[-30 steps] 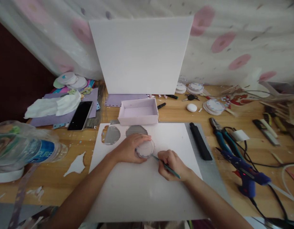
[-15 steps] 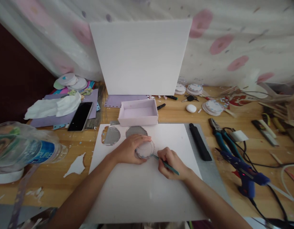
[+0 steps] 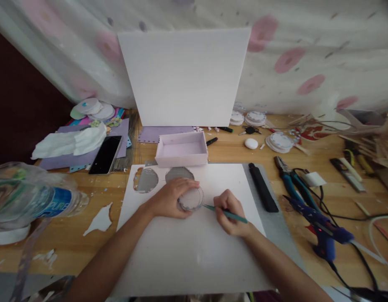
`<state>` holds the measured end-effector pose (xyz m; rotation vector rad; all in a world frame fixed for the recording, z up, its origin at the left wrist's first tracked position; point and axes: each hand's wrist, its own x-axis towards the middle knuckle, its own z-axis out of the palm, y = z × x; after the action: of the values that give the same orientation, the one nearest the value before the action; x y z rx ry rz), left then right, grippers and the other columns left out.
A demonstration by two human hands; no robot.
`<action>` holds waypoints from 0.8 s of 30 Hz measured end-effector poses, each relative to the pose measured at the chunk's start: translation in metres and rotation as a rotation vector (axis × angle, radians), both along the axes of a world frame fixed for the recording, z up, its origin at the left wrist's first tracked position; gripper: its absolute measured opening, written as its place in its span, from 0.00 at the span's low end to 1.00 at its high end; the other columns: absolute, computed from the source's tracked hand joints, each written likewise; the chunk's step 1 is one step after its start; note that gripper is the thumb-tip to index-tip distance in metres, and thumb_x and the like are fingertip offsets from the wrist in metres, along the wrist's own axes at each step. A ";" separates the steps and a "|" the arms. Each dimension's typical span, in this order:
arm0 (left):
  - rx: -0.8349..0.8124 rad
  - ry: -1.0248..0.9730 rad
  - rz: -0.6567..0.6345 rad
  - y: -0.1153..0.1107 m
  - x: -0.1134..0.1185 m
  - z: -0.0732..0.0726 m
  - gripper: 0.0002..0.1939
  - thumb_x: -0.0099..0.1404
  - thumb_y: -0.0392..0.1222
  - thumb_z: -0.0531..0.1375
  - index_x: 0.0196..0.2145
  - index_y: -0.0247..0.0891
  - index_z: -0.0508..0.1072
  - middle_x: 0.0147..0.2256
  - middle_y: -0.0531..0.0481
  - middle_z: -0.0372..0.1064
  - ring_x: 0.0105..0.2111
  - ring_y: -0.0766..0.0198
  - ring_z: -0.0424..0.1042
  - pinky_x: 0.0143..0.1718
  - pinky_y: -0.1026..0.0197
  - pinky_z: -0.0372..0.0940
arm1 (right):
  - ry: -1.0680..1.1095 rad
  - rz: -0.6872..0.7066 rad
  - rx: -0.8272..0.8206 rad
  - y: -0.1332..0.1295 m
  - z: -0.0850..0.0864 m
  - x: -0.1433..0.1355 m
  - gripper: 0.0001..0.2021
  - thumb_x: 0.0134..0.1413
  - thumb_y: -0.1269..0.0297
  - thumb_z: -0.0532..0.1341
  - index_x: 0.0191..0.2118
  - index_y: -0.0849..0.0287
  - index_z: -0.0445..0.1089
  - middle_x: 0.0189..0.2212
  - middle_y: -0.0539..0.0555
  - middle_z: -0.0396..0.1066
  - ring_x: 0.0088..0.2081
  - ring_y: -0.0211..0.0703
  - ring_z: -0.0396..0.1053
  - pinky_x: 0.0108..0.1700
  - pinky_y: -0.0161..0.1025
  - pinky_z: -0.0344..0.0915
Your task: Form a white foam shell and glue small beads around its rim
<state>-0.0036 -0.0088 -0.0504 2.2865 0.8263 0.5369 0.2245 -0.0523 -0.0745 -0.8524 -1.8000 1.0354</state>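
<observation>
My left hand (image 3: 173, 198) grips a clear round disc (image 3: 192, 198) and holds it flat on a white foam sheet (image 3: 181, 256). The thumb and fingers curve around the disc's left side and hide part of it. In my right hand (image 3: 230, 212) is a slim teal craft knife (image 3: 233, 216), its tip pointing left beside the disc's lower right edge. The tip seems slightly apart from the disc. Two round holes show in the sheet beyond my left hand, with the grey cutting mat (image 3: 286, 243) visible through them.
A pale pink box (image 3: 181, 159) stands at the sheet's far edge. To the right lie a black case (image 3: 263, 188), pliers (image 3: 288, 178) and a blue glue gun (image 3: 322, 226). On the left are a phone (image 3: 105, 155), a bottle (image 3: 33, 199) and a white scrap (image 3: 99, 218).
My right hand has drawn back slightly to the right, and the knife's tip has moved off the disc's edge. My left hand and the disc have stayed in place.
</observation>
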 end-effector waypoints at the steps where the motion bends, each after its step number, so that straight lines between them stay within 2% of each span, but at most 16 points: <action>1: 0.002 0.010 -0.014 0.000 0.000 0.001 0.36 0.50 0.40 0.65 0.57 0.43 0.60 0.56 0.46 0.63 0.57 0.53 0.60 0.60 0.52 0.53 | 0.088 -0.041 -0.068 0.002 -0.001 0.001 0.13 0.49 0.75 0.51 0.30 0.52 0.43 0.21 0.42 0.44 0.21 0.35 0.42 0.22 0.34 0.43; 4: -0.012 0.060 -0.053 -0.003 -0.003 0.005 0.40 0.47 0.44 0.68 0.58 0.43 0.60 0.56 0.44 0.62 0.59 0.50 0.57 0.60 0.50 0.52 | 0.377 -0.161 -0.320 0.010 -0.001 0.003 0.11 0.50 0.72 0.51 0.30 0.53 0.44 0.20 0.42 0.40 0.20 0.35 0.41 0.21 0.32 0.42; 8: -0.079 0.001 -0.068 -0.007 -0.008 0.013 0.49 0.44 0.58 0.69 0.60 0.44 0.56 0.59 0.40 0.57 0.60 0.46 0.54 0.59 0.47 0.53 | 0.585 -0.251 -0.533 0.023 0.001 0.004 0.12 0.47 0.70 0.53 0.29 0.53 0.44 0.18 0.41 0.39 0.18 0.33 0.33 0.18 0.31 0.35; 10: -0.057 -0.123 0.021 -0.005 -0.011 0.015 0.42 0.52 0.62 0.63 0.60 0.44 0.57 0.60 0.41 0.55 0.60 0.48 0.54 0.60 0.47 0.53 | 0.642 -0.267 -0.590 0.028 0.002 0.004 0.12 0.48 0.70 0.54 0.28 0.53 0.44 0.18 0.40 0.39 0.18 0.33 0.31 0.17 0.30 0.34; 13: 0.158 -0.241 0.380 0.006 -0.017 0.010 0.25 0.66 0.54 0.53 0.58 0.44 0.59 0.60 0.42 0.55 0.61 0.52 0.53 0.60 0.46 0.51 | 0.686 -0.273 -0.624 0.030 0.002 0.005 0.13 0.48 0.69 0.55 0.28 0.53 0.45 0.17 0.40 0.38 0.18 0.32 0.31 0.17 0.30 0.34; 15: 0.323 -0.184 0.587 0.015 -0.022 0.004 0.22 0.67 0.46 0.53 0.58 0.43 0.59 0.59 0.43 0.58 0.61 0.53 0.52 0.60 0.44 0.50 | 0.689 -0.270 -0.622 0.030 0.002 0.005 0.13 0.49 0.68 0.56 0.28 0.53 0.46 0.18 0.40 0.39 0.17 0.31 0.31 0.16 0.30 0.34; 16: 0.380 -0.131 0.637 0.018 -0.024 0.000 0.22 0.66 0.43 0.54 0.58 0.43 0.59 0.58 0.44 0.59 0.61 0.53 0.52 0.60 0.44 0.51 | 0.687 -0.268 -0.617 0.030 0.002 0.005 0.13 0.49 0.67 0.56 0.28 0.53 0.46 0.18 0.40 0.39 0.17 0.31 0.31 0.16 0.29 0.35; 20: 0.477 0.004 0.678 0.022 -0.028 -0.007 0.16 0.65 0.36 0.53 0.51 0.41 0.65 0.49 0.45 0.69 0.55 0.53 0.61 0.54 0.45 0.57 | 0.683 -0.256 -0.583 0.030 0.000 0.005 0.12 0.49 0.66 0.57 0.28 0.53 0.47 0.18 0.40 0.40 0.17 0.31 0.32 0.16 0.29 0.36; 24: 0.508 0.040 0.690 0.014 -0.026 -0.002 0.07 0.64 0.34 0.54 0.40 0.40 0.68 0.38 0.48 0.72 0.43 0.57 0.68 0.51 0.48 0.57 | 0.691 -0.240 -0.547 0.028 -0.003 0.003 0.11 0.52 0.66 0.56 0.28 0.53 0.49 0.18 0.40 0.41 0.17 0.31 0.35 0.16 0.29 0.38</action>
<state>-0.0296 0.0056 -0.0524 2.4114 1.6712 1.1083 0.2274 -0.0238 -0.0773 -0.8539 -0.8257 1.4627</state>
